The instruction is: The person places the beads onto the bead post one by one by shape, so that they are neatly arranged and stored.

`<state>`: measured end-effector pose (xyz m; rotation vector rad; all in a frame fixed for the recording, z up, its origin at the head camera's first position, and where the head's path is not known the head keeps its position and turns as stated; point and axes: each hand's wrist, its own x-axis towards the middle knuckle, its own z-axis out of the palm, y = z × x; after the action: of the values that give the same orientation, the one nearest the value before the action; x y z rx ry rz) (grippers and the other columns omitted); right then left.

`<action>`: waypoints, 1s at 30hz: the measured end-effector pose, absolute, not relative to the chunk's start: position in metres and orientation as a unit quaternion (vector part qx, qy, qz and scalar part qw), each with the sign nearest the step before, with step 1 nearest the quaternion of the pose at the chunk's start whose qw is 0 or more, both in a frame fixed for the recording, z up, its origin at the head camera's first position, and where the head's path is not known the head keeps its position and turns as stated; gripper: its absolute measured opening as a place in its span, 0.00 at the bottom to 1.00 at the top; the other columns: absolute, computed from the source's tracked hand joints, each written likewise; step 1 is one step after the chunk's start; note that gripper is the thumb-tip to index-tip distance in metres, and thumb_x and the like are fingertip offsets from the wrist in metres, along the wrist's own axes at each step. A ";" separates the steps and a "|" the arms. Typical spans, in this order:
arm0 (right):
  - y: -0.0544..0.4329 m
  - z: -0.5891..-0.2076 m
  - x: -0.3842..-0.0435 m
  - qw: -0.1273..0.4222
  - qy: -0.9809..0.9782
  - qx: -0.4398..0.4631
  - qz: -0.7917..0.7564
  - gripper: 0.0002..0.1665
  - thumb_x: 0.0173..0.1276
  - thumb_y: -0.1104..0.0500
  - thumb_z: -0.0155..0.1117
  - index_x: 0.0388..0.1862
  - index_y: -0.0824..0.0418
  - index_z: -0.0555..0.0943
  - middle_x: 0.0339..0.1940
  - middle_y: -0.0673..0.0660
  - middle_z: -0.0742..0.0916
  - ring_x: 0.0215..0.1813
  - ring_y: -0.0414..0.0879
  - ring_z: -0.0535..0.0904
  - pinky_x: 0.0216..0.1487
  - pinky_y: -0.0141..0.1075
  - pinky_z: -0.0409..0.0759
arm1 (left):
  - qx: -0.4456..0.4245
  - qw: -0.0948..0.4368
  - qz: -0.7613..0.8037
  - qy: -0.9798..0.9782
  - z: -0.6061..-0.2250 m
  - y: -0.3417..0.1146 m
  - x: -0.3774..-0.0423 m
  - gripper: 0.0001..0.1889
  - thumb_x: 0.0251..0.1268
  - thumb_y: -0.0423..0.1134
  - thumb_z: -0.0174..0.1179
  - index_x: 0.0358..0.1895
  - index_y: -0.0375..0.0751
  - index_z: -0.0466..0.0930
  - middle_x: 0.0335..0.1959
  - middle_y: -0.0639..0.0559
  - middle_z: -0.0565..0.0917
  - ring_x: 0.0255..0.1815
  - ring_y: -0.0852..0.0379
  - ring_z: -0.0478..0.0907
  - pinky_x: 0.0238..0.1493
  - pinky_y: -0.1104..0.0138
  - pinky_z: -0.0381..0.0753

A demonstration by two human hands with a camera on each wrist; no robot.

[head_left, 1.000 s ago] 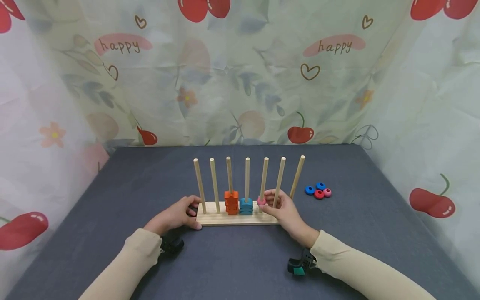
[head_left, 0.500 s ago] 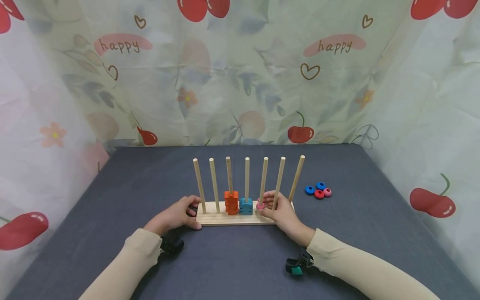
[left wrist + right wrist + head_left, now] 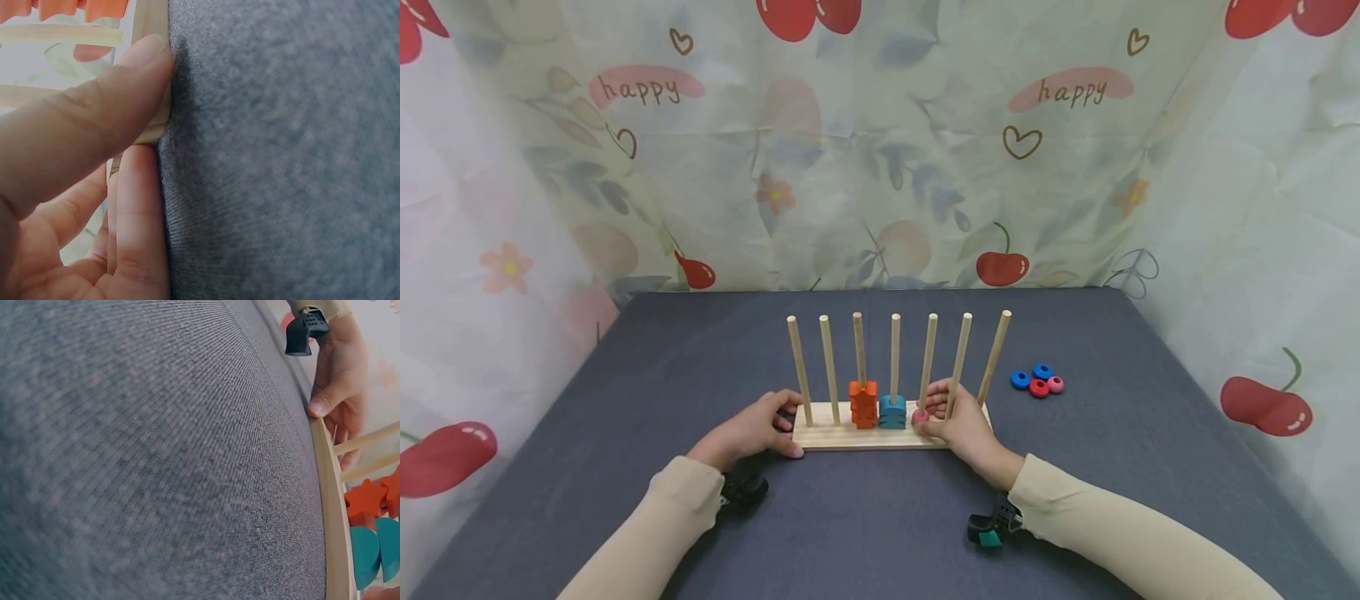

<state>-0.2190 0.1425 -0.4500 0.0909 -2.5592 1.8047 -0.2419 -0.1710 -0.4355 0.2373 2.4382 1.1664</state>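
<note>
A wooden peg board (image 3: 865, 442) with several upright pegs lies across the table in the head view. My left hand (image 3: 751, 429) grips its left end, the thumb (image 3: 94, 115) on the front edge in the left wrist view. With my right hand (image 3: 966, 429) I pinch a pink bead (image 3: 921, 416) low on the third peg from the right. Orange star-shaped pieces (image 3: 863, 405) are stacked on the third peg from the left. Beside them, teal rounded pieces (image 3: 892, 412) sit on the middle peg. The right hand's fingers are mostly out of the right wrist view.
Right of the board, two blue beads (image 3: 1020, 380), a red bead (image 3: 1038, 388) and another pink bead (image 3: 1056, 385) lie together on the dark grey tablecloth (image 3: 880, 525). A patterned curtain (image 3: 865, 167) hangs behind and at both sides.
My right hand has moved slightly down and left, and the pink bead has slid lower on its peg to near the base. The left hand has stayed in place.
</note>
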 end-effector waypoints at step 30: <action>0.194 -0.409 -0.168 -0.106 -0.850 0.090 0.509 0.44 0.59 0.63 0.72 0.70 0.72 0.61 0.68 0.71 0.71 0.69 0.66 0.67 0.67 0.54 0.66 | 0.082 0.214 0.421 0.878 -0.434 -0.171 -0.240 0.39 0.44 0.32 0.76 0.63 0.37 0.67 0.55 0.41 0.67 0.51 0.49 0.71 0.51 0.58 0.75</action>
<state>-0.1684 0.1936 -0.4091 0.3029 -2.8657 1.7164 -0.2405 -0.1714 -0.4344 0.2262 2.4345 1.1683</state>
